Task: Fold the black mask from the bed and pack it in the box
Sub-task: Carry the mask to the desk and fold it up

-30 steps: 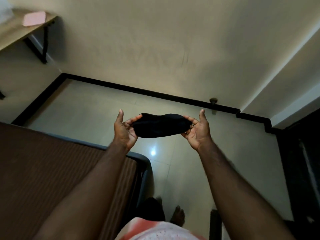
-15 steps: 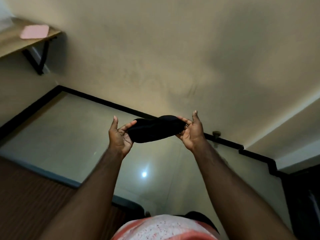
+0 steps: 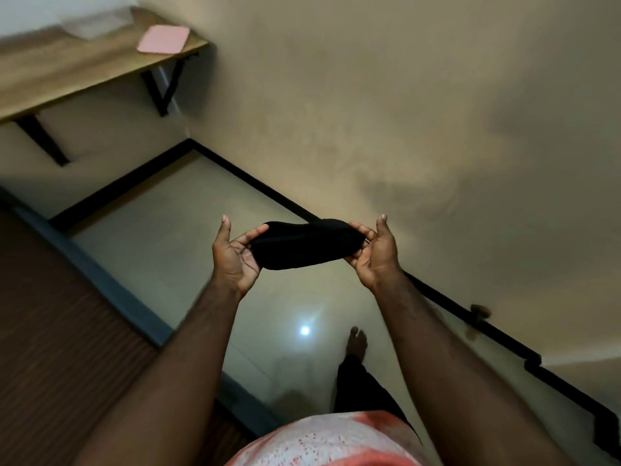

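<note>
Mask (image 3: pixel 304 245) first, in the head view: it hangs in the air over the floor (image 3: pixel 188 237), stretched sideways between the two hands, well clear of the bed (image 3: pixel 67 331). Its ends are hidden inside the hands, and no strap or fold line can be made out on the dark cloth. The left hand (image 3: pixel 235 255) grips the left end with curled fingers, thumb standing up free; the right hand (image 3: pixel 373 253) grips the right end the same way. The bed is cut off by the left and bottom edges. The counter (image 3: pixel 67 68) at the upper left is cut by the frame and blurred; a pink flat thing (image 3: pixel 163 39) lies near its corner, and a pale shape (image 3: pixel 90 25) beyond it is too smeared to name. One bare foot (image 3: pixel 357 341) shows on the floor, the leg behind it half covered by the shirt (image 3: pixel 329 438). Against the frame half a second ago, the grip on the mask is unchanged, but the view has swung: the counter fills far more of the upper left, the bed takes more of the lower left, and the foot has come into sight.
</note>
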`<state>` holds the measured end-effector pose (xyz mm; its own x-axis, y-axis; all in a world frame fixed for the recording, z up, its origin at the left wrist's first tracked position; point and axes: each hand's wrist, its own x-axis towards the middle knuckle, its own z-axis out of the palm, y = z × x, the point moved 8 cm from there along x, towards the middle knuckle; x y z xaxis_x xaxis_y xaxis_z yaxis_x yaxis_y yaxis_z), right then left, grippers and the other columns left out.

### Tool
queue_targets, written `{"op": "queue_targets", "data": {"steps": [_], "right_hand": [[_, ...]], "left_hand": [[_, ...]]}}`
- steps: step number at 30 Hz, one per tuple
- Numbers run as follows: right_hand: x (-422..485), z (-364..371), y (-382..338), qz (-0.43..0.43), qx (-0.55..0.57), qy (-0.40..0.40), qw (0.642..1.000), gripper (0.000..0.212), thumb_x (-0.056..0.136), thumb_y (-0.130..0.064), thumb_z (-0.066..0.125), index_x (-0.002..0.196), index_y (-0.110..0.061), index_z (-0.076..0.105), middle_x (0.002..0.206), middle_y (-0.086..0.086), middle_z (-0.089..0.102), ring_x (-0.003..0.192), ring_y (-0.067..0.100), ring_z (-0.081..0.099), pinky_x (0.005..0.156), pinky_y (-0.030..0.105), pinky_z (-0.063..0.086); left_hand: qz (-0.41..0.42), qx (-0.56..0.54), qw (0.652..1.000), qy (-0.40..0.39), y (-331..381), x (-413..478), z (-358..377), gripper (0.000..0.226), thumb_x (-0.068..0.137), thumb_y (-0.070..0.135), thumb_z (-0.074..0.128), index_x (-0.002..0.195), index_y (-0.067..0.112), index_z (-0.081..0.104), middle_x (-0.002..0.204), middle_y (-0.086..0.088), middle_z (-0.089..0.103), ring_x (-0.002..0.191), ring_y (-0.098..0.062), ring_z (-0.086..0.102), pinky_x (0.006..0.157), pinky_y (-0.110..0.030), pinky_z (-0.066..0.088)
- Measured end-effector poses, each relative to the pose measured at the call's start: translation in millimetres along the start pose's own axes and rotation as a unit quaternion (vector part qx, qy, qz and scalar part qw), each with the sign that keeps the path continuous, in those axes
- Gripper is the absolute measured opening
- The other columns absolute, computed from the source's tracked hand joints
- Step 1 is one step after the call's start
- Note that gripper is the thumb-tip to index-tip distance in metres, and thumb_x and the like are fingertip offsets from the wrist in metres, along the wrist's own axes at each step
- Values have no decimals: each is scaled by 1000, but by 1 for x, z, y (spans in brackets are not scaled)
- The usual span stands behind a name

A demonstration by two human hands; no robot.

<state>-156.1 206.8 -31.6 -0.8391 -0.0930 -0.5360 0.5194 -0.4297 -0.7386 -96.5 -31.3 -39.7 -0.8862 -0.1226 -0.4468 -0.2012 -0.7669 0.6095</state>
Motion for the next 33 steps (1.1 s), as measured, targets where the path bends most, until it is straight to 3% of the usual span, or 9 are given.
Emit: {"op": "queue_targets", "data": {"steps": [5,10,14,19,25,29,33], "right_hand": [[75,33,-15,41,-29,-50,998,62,98,-61,30,112,-11,64,114,13,68,108,26,64,92,42,49],[143,59,-46,74,-68,-83,992,53,103,-50,28,111,-12,64,121,16,66,106,26,65,83,39,51],[188,81,-77,88,-101,-100,986,49,105,-44,29,110,-11,65,123,18,65,110,30,64,91,42,50],[230,120,-93,93,-130,-126,979,54,102,-52,32,114,-10,65,118,15,68,105,27,66,79,38,52],[263,188,-75,127,-141,-167,968,59,99,-59,33,111,-11,66,116,13,68,107,26,65,78,39,53],[295,240,-70,121,-145,-170,967,59,98,-59,35,111,-10,66,107,11,72,99,24,69,72,38,56],[325,311,-62,114,-142,-174,968,58,100,-57,34,112,-10,65,104,11,72,100,24,68,74,39,55]], "left_hand": [[36,-36,998,49,21,51,-1,80,86,67,45,111,-7,63,114,-28,66,110,-37,65,82,-42,58],[54,-64,991,100,37,103,18,83,85,68,46,118,-7,60,119,-29,65,112,-38,64,89,-45,55],[79,-70,986,128,55,138,40,83,86,69,44,116,-6,61,118,-28,65,110,-37,65,89,-46,56],[114,-83,977,160,77,162,44,82,87,68,43,117,-6,61,118,-27,65,111,-37,64,88,-44,55],[153,-89,964,199,127,179,14,79,86,67,46,114,-5,63,111,-25,69,106,-36,67,78,-40,59],[161,-97,960,209,164,210,-6,76,87,66,45,113,-4,63,110,-25,70,103,-35,68,81,-41,56],[176,-93,957,211,223,241,-28,74,90,64,42,111,-4,63,105,-25,71,99,-34,69,79,-40,56]]}}
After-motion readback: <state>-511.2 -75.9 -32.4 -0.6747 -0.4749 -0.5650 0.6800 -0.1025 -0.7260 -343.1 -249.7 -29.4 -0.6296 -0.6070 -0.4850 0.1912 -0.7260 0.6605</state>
